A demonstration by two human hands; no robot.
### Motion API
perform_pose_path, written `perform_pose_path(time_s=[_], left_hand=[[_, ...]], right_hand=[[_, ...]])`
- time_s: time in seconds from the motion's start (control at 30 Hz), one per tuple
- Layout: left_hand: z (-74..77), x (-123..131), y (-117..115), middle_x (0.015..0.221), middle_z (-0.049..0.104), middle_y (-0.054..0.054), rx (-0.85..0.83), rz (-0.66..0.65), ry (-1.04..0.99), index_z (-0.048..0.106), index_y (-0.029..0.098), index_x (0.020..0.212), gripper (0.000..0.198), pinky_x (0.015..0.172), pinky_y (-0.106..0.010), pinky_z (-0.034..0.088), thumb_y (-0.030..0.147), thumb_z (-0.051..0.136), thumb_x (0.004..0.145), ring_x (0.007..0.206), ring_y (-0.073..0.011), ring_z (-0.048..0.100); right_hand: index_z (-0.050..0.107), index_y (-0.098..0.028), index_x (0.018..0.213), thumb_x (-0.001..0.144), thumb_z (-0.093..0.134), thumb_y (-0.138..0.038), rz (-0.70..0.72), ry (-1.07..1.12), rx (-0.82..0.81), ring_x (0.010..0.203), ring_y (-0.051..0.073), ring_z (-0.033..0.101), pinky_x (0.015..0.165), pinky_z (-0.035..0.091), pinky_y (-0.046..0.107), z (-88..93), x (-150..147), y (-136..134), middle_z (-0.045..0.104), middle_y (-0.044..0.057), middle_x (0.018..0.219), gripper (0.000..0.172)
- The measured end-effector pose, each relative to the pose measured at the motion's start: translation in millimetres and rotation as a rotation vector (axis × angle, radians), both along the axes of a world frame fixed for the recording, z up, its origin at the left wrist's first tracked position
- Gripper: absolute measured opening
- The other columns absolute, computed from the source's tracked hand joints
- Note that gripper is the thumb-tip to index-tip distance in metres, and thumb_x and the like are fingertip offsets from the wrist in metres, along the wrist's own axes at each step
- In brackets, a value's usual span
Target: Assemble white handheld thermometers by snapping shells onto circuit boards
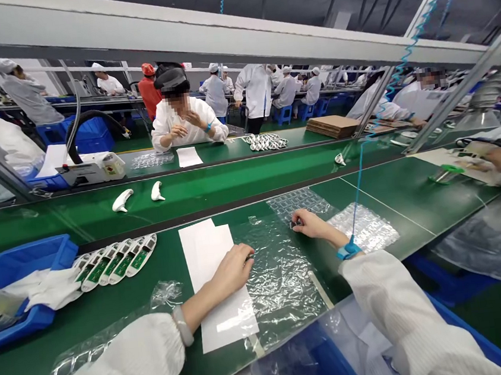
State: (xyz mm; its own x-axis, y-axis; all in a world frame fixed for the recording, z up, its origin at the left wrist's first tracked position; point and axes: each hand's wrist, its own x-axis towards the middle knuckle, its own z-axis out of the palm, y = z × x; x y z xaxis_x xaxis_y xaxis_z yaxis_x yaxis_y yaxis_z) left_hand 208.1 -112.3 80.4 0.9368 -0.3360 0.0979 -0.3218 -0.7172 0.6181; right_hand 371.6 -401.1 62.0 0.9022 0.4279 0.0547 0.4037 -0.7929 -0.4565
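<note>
My left hand [236, 265] is over the right edge of the white paper sheets [221, 316], its fingers curled round a small dark thing I cannot make out. To the right, my right hand [309, 224] pinches a small dark piece at the edge of a clear plastic blister tray [299, 202]. Between my hands a wrinkled clear plastic sheet [281, 273] is spread on the green table. A second clear blister tray [364, 226] lies beside my right wrist, which wears a blue wrist strap [349, 250] with a coiled cord.
At left, white shells with green circuit boards [115, 262] lie beside a blue bin [29, 258]. White handheld housings [123, 201] rest on the green conveyor [214, 182]. A co-worker [187, 119] sits opposite. Cardboard sheets [332, 125] are stacked at the far side; a plastic bag hangs at the front edge.
</note>
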Motion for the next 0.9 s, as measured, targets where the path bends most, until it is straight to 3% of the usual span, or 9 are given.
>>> perform_pose_path(time_s=[0.13,0.4,0.53,0.77,0.9], left_hand=[[-13.1,32.2,-2.2,0.133,0.053,-0.011,0.116,0.028,-0.081,0.056,0.016,0.120,0.032,0.107,-0.041,0.039,0.022,0.040,0.093,0.124,-0.0245,0.048],[-24.4,80.3,10.0,0.139,0.048,-0.011,0.285,0.098,-0.137,0.054,0.016,0.123,0.032,0.111,-0.055,0.027,0.026,0.043,0.095,0.132,-0.0270,0.040],[-26.0,77.0,11.5,0.142,0.046,-0.010,0.309,0.101,-0.143,0.052,0.017,0.126,0.034,0.111,-0.056,0.026,0.025,0.038,0.096,0.134,-0.0278,0.038],[-18.0,66.8,22.6,0.141,0.047,-0.011,0.309,0.094,-0.144,0.055,0.019,0.122,0.034,0.111,-0.055,0.025,0.027,0.036,0.095,0.132,-0.0291,0.040],[-5.0,45.4,1.7,0.136,0.051,-0.014,0.248,0.044,-0.161,0.057,0.013,0.120,0.037,0.107,-0.044,0.036,0.027,0.032,0.097,0.126,-0.0260,0.046]], right_hand=[[0.063,-0.014,0.093,0.072,0.055,-0.014,-0.008,-0.010,0.054,0.064,0.013,0.050,0.063,0.038,0.023,4.7,-9.9,3.5,0.061,0.003,0.074,0.022],[0.064,-0.014,0.102,0.080,0.050,-0.036,-0.098,0.006,0.249,0.074,0.018,0.058,0.071,0.046,0.030,8.8,-46.8,-13.8,0.065,0.008,0.084,0.034],[0.062,-0.014,0.088,0.077,0.055,-0.045,-0.133,0.079,0.311,0.072,0.019,0.060,0.068,0.048,0.031,13.5,-71.6,-21.2,0.065,0.009,0.079,0.034],[0.062,-0.016,0.080,0.078,0.061,-0.046,-0.014,0.273,0.414,0.073,0.016,0.057,0.068,0.045,0.028,23.2,-106.2,-14.6,0.063,0.004,0.077,0.030],[0.061,-0.015,0.079,0.078,0.060,-0.045,0.019,0.282,0.431,0.073,0.015,0.055,0.069,0.043,0.027,19.5,-100.4,-3.2,0.061,0.003,0.077,0.029]])
